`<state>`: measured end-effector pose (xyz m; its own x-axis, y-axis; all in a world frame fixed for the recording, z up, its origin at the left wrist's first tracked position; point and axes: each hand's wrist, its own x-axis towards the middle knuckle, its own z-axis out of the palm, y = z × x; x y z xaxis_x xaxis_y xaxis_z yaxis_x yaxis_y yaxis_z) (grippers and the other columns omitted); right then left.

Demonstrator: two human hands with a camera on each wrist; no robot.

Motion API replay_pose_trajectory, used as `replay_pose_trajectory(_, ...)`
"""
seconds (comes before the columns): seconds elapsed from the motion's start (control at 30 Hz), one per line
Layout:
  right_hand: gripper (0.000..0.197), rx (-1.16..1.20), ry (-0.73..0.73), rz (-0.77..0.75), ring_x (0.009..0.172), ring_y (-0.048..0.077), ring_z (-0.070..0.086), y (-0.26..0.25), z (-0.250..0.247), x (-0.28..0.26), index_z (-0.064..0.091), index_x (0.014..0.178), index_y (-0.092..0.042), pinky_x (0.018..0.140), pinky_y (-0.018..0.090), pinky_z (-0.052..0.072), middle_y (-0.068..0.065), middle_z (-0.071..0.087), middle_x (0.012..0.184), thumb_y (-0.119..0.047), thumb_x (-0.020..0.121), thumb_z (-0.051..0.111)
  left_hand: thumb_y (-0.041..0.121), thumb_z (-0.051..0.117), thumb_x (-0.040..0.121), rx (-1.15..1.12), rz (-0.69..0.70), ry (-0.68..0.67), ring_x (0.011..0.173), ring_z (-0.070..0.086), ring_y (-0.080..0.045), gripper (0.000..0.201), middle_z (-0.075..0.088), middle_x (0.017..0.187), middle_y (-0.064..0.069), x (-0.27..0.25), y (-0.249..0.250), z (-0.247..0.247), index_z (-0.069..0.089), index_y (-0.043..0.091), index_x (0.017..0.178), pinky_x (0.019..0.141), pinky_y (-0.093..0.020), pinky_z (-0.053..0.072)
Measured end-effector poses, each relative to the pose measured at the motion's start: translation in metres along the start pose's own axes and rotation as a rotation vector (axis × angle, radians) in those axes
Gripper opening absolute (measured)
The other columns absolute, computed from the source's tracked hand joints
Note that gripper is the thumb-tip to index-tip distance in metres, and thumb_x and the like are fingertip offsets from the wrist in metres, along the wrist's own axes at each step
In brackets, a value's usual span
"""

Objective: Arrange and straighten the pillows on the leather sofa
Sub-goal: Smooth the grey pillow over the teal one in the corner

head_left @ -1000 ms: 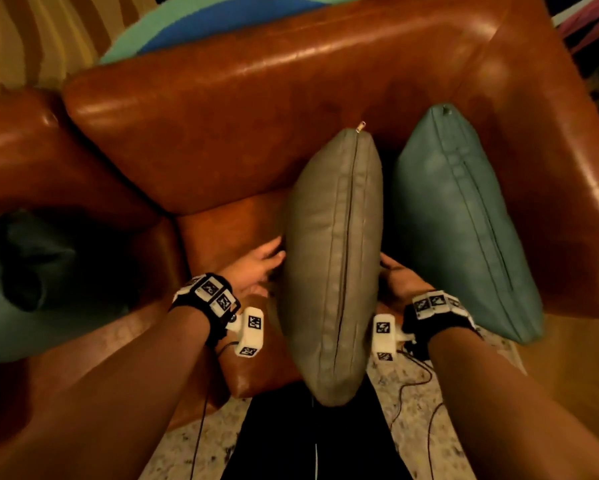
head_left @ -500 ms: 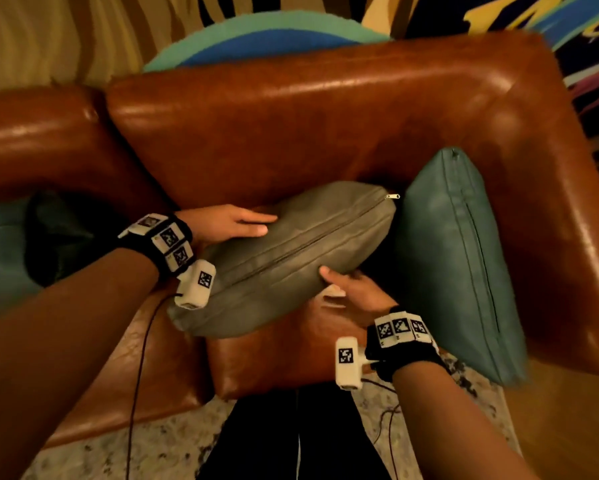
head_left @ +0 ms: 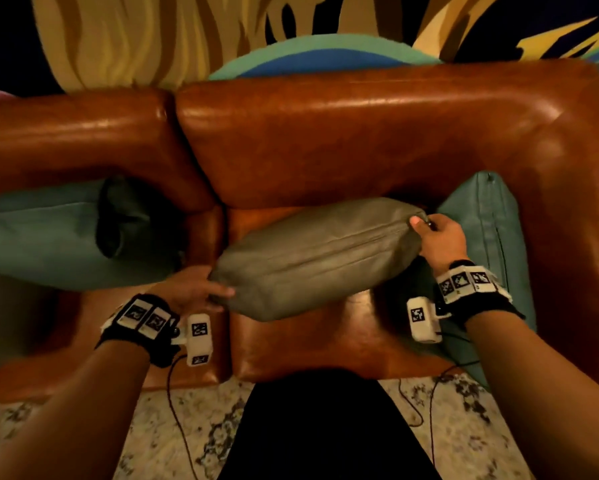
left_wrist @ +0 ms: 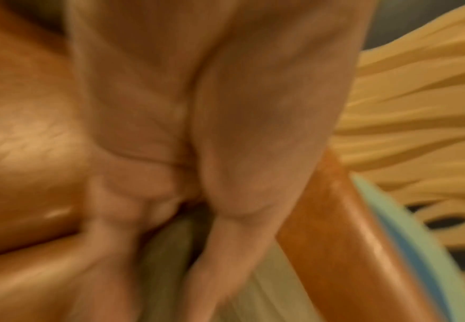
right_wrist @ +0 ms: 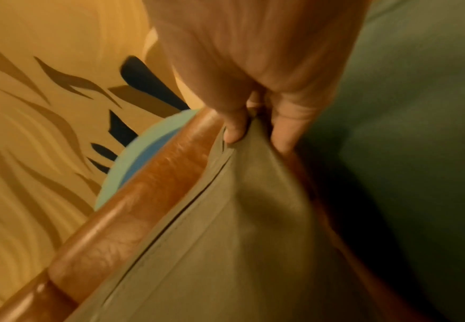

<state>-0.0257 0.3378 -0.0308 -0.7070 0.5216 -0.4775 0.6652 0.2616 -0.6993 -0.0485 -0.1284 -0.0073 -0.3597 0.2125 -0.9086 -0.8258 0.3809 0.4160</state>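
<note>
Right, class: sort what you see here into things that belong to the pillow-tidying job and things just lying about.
Part of the job:
- grey pillow, gripped at its ends by the left hand and right hand
- teal pillow by the armrest
- teal pillow at left
- leather sofa

Just lying about:
- patterned rug
- dark cables

Black wristbands [head_left: 142,327] with square black-and-white markers, white camera blocks [head_left: 198,339] trailing thin black cables [head_left: 429,427]; dark trousers [head_left: 325,427].

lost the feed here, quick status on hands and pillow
Left hand grips left end of grey-green leather pillow; right hand pinches its right corner. Pillow lies slantwise on seat. Teal leather pillow close by at right.
</note>
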Motion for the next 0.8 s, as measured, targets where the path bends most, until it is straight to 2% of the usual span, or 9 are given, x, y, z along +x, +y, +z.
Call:
replay_pose_trajectory(0.07,0.031,0.095,-0.052,-0.097,0.077,0.031,0.065,-0.012,-0.011,-0.007,0.063,0.080,-0.021,0.071,0.046,0.057,0.008,0.068,0.079,-0.051,0.086,0.062,0.019,0.081,0.079,-0.228,0.200,0.194,0.107,0.070,-0.031,0.047,0.071,0.119,-0.020,-0.001,0.010,-0.010,0.065,0.002,0.120,0.099,-0.045,0.052)
replay_pose_trajectory(0.1,0.026,0.162,-0.067,-0.107,0.076,0.025,0.063,-0.015,-0.013,-0.010,0.063,0.080,-0.021,0.070,0.041,0.053,0.004,0.067,0.079,-0.044,0.091,0.061,0.022,0.074,0.087,-0.320,0.261,0.272,0.100,0.071,-0.027,0.032,0.073,0.111,-0.017,0.000,0.016,-0.013,0.067,0.003,0.112,0.095,-0.038,0.054)
replay_pose_trajectory(0.2,0.025,0.134,-0.084,-0.053,0.090,0.031,0.065,-0.013,-0.014,-0.009,0.063,0.089,-0.014,0.078,0.045,0.055,0.011,0.066,0.088,-0.037,0.096,0.059,0.023,0.067,0.094,-0.336,0.289,0.419,0.067,0.066,-0.009,0.011,0.071,0.082,-0.001,0.006,0.038,-0.001,0.067,0.012,0.094,0.061,-0.019,0.052)
replay_pose_trajectory(0.3,0.030,-0.049,-0.064,-0.098,0.076,0.028,0.059,-0.009,-0.026,0.004,0.057,0.083,-0.015,0.072,0.045,0.050,0.009,0.060,0.078,-0.043,0.095,0.059,0.029,0.073,0.089,-0.271,0.292,0.431,0.073,0.064,-0.009,0.020,0.072,0.090,-0.001,0.016,0.050,-0.002,0.071,0.012,0.100,0.068,-0.022,0.047)
replay_pose_trajectory(0.43,0.031,-0.004,-0.135,-0.093,0.065,0.018,0.054,-0.024,-0.045,0.020,0.057,0.071,-0.017,0.051,0.028,0.048,0.005,0.056,0.067,-0.039,0.091,0.068,0.031,0.074,0.088,-0.211,0.260,0.462,0.068,0.059,-0.006,0.015,0.071,0.065,0.013,0.015,0.068,-0.001,0.070,0.017,0.086,0.065,-0.020,0.042)
replay_pose_trajectory(0.5,0.032,0.047,-0.122,-0.062,0.066,0.015,0.055,-0.021,-0.055,0.034,0.053,0.065,-0.021,0.051,0.026,0.048,0.000,0.057,0.067,-0.035,0.085,0.075,0.028,0.073,0.089,-0.226,0.270,0.456,0.060,0.057,-0.004,0.014,0.067,0.058,0.013,0.021,0.076,0.006,0.068,0.016,0.084,0.059,-0.016,0.044)
replay_pose_trajectory(0.57,0.033,0.119,-0.112,-0.014,0.067,0.012,0.057,-0.018,-0.066,0.045,0.053,0.065,-0.023,0.053,0.027,0.048,-0.004,0.060,0.069,-0.037,0.081,0.078,0.030,0.072,0.090,-0.243,0.272,0.402,0.051,0.055,-0.003,0.014,0.065,0.064,0.006,0.026,0.083,0.014,0.068,0.019,0.083,0.048,-0.013,0.043)
replay_pose_trajectory(0.7,0.024,0.047,-0.171,0.010,0.070,0.012,0.058,-0.012,-0.075,0.053,0.060,0.078,-0.016,0.055,0.025,0.048,0.000,0.062,0.074,-0.032,0.082,0.078,0.032,0.075,0.087,-0.206,0.245,0.431,0.064,0.062,-0.004,0.012,0.071,0.064,0.014,0.034,0.084,0.018,0.069,0.021,0.086,0.073,-0.024,0.043)
replay_pose_trajectory(0.8,0.025,0.111,-0.139,0.006,0.070,0.012,0.059,-0.017,-0.071,0.056,0.059,0.070,-0.019,0.059,0.027,0.048,-0.001,0.064,0.075,-0.030,0.082,0.078,0.037,0.077,0.083,-0.184,0.216,0.414,0.073,0.064,-0.010,0.021,0.073,0.081,0.006,0.035,0.081,0.007,0.073,0.021,0.095,0.084,-0.030,0.045)
